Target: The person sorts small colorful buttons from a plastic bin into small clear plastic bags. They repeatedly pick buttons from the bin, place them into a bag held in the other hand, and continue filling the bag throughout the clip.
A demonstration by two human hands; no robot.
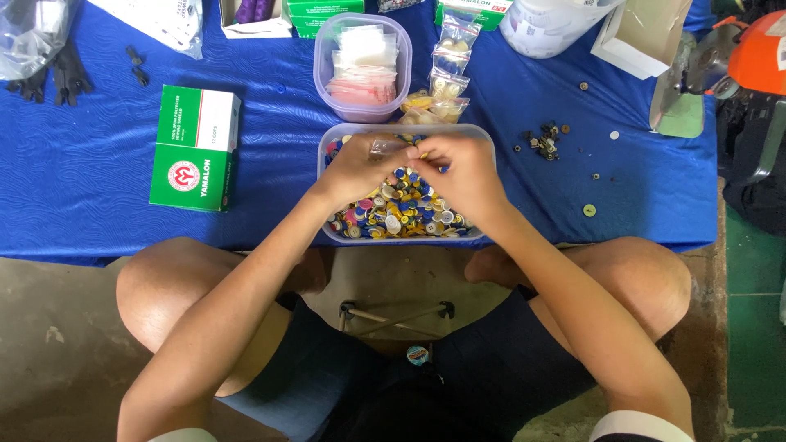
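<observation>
A clear rectangular plastic tub full of mixed coloured buttons sits at the near edge of a blue mat. Both hands are over it. My left hand pinches a small clear plastic bag above the buttons. My right hand has its fingertips brought together at the bag's mouth, apparently pinching a small button. The fingertips of the two hands touch.
A round clear tub holds small bags. Filled button bags lie beside it. A green and white box lies to the left, loose dark buttons to the right. Black gloves rest far left.
</observation>
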